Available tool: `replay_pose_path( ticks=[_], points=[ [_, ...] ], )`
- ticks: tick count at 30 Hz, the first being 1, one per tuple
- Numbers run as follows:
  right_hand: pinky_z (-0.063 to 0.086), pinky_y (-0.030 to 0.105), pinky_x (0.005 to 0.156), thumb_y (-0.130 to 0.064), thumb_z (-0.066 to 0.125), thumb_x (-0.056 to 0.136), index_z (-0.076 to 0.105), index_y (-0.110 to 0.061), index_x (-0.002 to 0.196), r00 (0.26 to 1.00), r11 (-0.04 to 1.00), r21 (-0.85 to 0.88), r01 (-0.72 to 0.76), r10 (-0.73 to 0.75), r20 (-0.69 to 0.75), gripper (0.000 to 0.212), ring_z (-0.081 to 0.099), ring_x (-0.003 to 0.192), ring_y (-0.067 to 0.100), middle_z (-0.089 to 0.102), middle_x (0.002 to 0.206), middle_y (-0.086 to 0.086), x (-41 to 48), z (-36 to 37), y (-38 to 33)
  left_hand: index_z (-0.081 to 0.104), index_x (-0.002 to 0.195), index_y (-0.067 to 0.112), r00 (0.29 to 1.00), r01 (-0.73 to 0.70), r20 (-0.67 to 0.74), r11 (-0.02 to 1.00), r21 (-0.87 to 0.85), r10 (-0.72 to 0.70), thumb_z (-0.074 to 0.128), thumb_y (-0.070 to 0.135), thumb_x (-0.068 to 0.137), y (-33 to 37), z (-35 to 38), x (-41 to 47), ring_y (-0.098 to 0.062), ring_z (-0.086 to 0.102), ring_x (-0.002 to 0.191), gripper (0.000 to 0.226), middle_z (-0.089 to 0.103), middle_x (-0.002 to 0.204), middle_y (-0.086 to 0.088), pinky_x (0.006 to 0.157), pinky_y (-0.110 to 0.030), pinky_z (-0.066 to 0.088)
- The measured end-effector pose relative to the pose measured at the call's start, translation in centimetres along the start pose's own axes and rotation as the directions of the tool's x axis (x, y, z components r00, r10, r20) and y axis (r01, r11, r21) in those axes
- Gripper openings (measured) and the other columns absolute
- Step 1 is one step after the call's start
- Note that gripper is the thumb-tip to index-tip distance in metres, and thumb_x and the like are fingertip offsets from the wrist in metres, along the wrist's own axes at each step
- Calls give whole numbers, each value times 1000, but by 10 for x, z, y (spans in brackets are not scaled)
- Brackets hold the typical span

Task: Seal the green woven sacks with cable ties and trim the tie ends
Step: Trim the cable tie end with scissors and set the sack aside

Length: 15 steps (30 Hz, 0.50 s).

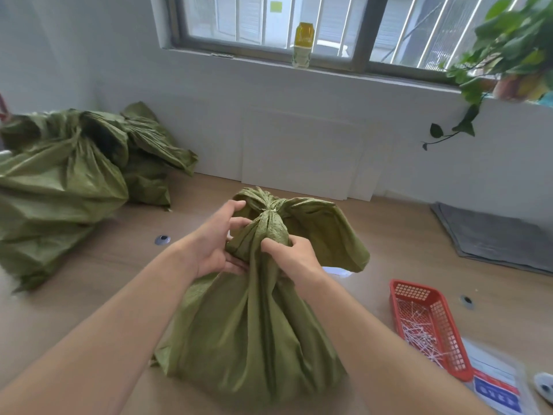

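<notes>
1. Task item: 1 green sack [254, 324] stands on the wooden surface [389, 235], directly in front of the person, between both forearms.
2. Axis: the gathered neck [270, 227] runs up and away from the person. The pinch point lies just beyond both sets of fingertips, with the loose mouth fanning out past it.
3. Left hand [209, 247]: fingers curled round the left side of the neck, thumb up near the pinch.
4. Right hand [296, 259]: clenched on the neck from the right, slightly lower and nearer the person.
5. A pale speck shows at the pinch — possibly a tie, too small to confirm.
6. Supply: the red basket [449, 333] holding white ties [419, 327] lies to the right, so the right hand is the nearer one for any reach. No cutter is visible.
7. A pile of green sacks [59, 181] lies well apart, to the left.
8. Writing: the printed sheet [496, 384] beside the basket carries a red-and-blue panel — blurred, unreadable. The yellow-topped bottle [303, 44] on the sill shows no legible brand.
</notes>
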State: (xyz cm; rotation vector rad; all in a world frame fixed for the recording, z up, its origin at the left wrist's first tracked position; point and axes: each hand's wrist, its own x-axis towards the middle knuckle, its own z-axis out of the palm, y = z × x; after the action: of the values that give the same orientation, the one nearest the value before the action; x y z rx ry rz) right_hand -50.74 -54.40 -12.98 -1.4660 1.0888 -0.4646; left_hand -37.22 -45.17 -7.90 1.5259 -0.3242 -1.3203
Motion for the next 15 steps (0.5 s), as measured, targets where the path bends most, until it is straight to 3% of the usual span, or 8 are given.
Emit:
replay_pose_path(
  ticks=[8, 12, 15],
  points=[
    [60, 53, 90, -62, 68, 71, 77, -14, 88, 994, 997, 70, 24, -16, -110, 51, 75, 87, 28, 79, 84, 5, 65, 44, -69, 74, 99, 21, 985, -154, 77, 988, -1, 154, 50, 63, 93, 75, -51, 56, -38, 71, 90, 49, 74, 85, -15, 98, -59, 55],
    [59, 55, 94, -69, 66, 72, 78, -20, 91, 987, 995, 76, 68, -56, -152, 55, 74, 94, 29, 79, 88, 3, 115, 63, -99, 74, 103, 22, 968, -238, 86, 971, 5, 237, 48, 60, 96, 110, -63, 101, -28, 73, 84, 47, 77, 77, -4, 91, -48, 58],
    [58, 56, 95, -69, 66, 73, 79, -20, 92, 981, 989, 102, 106, -87, -171, 54, 74, 97, 28, 80, 91, 2, 161, 71, -121, 74, 106, 23, 955, -289, 71, 957, 16, 287, 46, 61, 96, 139, -70, 139, -28, 72, 92, 48, 79, 79, -1, 93, -47, 56]
  ],
)
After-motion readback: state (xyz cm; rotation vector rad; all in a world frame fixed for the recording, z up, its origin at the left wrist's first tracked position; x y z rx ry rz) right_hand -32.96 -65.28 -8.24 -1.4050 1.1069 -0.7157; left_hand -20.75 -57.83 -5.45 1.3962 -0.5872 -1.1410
